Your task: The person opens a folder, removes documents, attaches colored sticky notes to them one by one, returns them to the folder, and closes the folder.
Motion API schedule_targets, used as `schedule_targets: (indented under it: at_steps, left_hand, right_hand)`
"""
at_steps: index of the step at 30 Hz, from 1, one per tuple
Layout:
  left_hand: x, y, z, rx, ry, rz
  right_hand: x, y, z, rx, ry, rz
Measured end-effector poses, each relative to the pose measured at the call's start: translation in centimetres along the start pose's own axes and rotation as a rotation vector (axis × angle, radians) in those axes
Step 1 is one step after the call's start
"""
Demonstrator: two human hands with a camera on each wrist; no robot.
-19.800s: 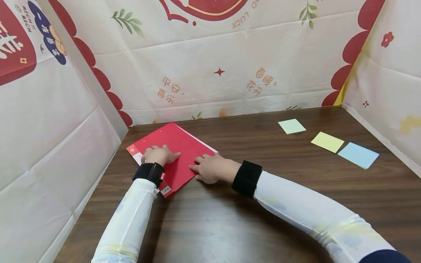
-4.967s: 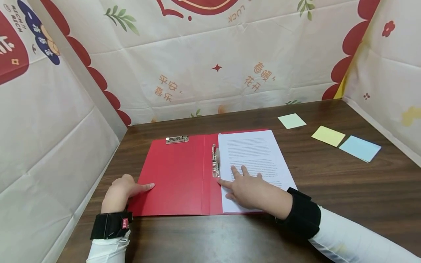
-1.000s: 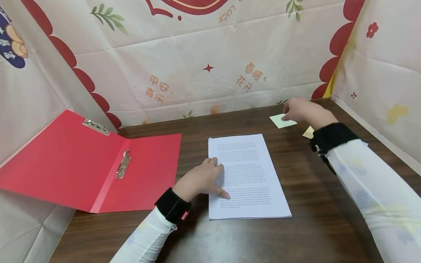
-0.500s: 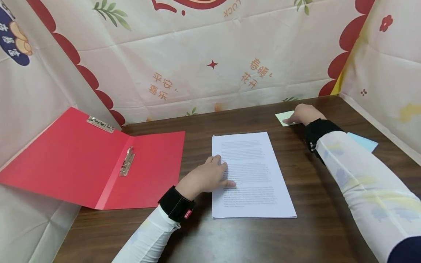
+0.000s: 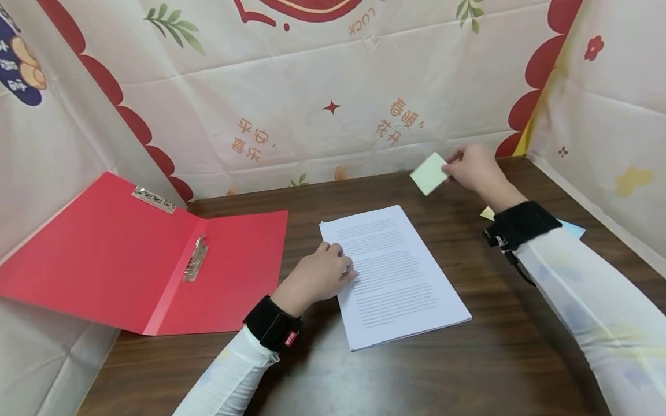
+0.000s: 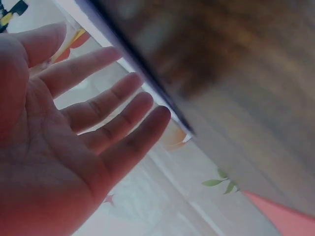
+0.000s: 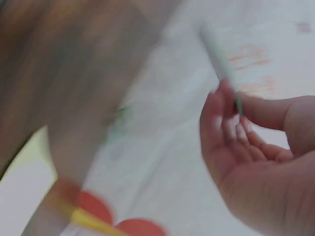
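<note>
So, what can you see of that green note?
The green note is a small, pale, four-cornered piece that looks like paper; no writing shows on its visible face. The right wrist view catches it edge-on and blurred, so one sheet or a pad is hard to tell. It is tilted, apparently off the table, beyond and to the right of the papers in the head view. The right hand pinches it at one corner between thumb and fingers.

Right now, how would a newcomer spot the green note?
Find the brown table, then the white printed pages on it. Beyond them, to the right, the right grip pinches a pale green note. It's the only one held up; the yellow note and blue note lie on the table.
</note>
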State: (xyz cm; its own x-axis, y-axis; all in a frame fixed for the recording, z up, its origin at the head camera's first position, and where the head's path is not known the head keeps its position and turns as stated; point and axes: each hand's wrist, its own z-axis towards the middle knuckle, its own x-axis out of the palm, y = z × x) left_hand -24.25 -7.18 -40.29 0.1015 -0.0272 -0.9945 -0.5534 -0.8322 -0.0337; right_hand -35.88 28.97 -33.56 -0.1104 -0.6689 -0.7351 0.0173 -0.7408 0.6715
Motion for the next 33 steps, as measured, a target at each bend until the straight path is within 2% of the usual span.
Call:
schedule_targets:
  at_steps: [2,3,5,7,9,10,12,14,15,17,19,22,24,26,29,33]
  left_hand:
    - [-0.5,0.0,-0.2,0.014,-0.042,-0.002]
    - [-0.9,0.0,-0.2,0.021,-0.068,-0.039]
    - [-1.9,-0.1,-0.3,0.031,-0.131,-0.213]
    - [-3.1,-0.4,-0.3,0.057,-0.186,-0.548]
    - [-4.2,-0.9,-0.4,0.094,-0.197,-0.992]
    - [-4.6,-1.2,-0.5,0.119,-0.180,-1.208]
    - [-5.1,-1.8,-0.8,0.169,-0.096,-1.561]
    - [-5.3,-2.4,-1.2,0.219,0.028,-1.788]
    - [-5.2,-2.7,-1.4,0.242,0.087,-1.856]
    - [-5.0,-3.3,-1.6,0.274,0.162,-1.941]
    - [-4.6,-3.8,-1.8,0.295,0.177,-1.990]
    - [-4.0,-4.2,-1.9,0.280,0.109,-2.011]
    - [-3.8,-4.3,-1.9,0.285,0.047,-2.011]
    - [-3.7,-4.3,-2.0,0.288,-0.008,-2.011]
    - [-3.6,-4.3,-2.1,0.302,-0.054,-2.014]
    - [-3.4,-4.3,-2.0,0.299,-0.063,-2.040]
  right_hand:
    - [0.1,2.2,-1.8,-0.025,0.000,0.146]
    - [0.2,3.3,-2.9,-0.042,0.006,0.205]
    - [0.3,5.3,-5.5,-0.076,0.033,0.274]
    - [0.5,7.0,-8.1,-0.120,0.061,0.281]
    - [0.9,8.4,-10.6,-0.178,0.102,0.268]
    - [1.1,9.0,-11.7,-0.207,0.129,0.258]
    - [1.6,9.9,-13.7,-0.276,0.170,0.222]
    - [2.1,10.6,-15.2,-0.359,0.190,0.174]
    - [2.4,10.9,-15.8,-0.399,0.187,0.150]
    - [2.9,11.4,-16.6,-0.502,0.140,0.074]
    - [3.4,11.5,-17.2,-0.628,0.052,-0.020]
    - [4.3,11.6,-17.9,-0.817,-0.088,-0.154]
    - [5.1,11.8,-18.4,-0.895,-0.154,-0.249]
    - [5.8,11.9,-18.7,-0.930,-0.189,-0.325]
    - [6.4,12.1,-19.0,-0.927,-0.194,-0.396]
    - [6.4,12.1,-18.9,-0.912,-0.173,-0.374]
